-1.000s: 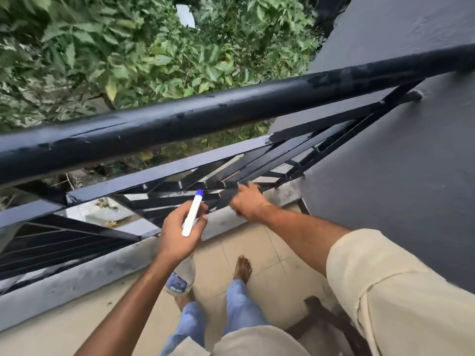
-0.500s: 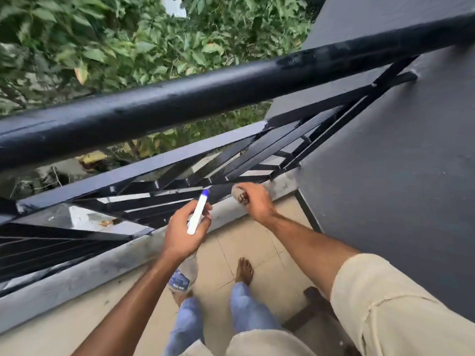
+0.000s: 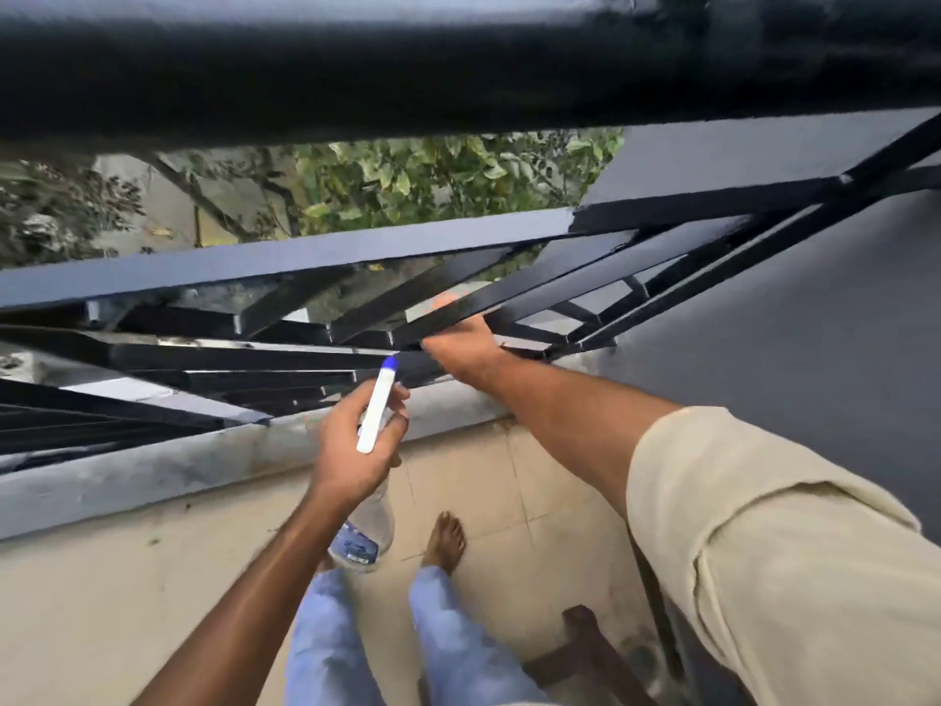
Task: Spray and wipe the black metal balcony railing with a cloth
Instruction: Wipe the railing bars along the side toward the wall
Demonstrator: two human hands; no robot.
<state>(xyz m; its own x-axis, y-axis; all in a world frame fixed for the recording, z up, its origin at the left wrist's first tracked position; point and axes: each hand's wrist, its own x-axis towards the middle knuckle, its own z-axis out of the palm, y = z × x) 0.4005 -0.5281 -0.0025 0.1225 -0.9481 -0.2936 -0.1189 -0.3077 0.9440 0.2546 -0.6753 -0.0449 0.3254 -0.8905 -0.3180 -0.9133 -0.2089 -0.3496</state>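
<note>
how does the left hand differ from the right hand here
The left hand grips a clear plastic spray bottle with a white head. The right hand is up against a slanted black metal bar. The left hand sits lower in view than the right. The left hand's curled fingers show, while the right hand's are mostly hidden behind the bar. Both are bare and reach forward.

The black metal railing has a thick round top rail, a flat rail beneath it and slanted flat bars below. The spray bottle, clear with a white head and blue nozzle, hangs from the left hand, nozzle toward the bars.
</note>
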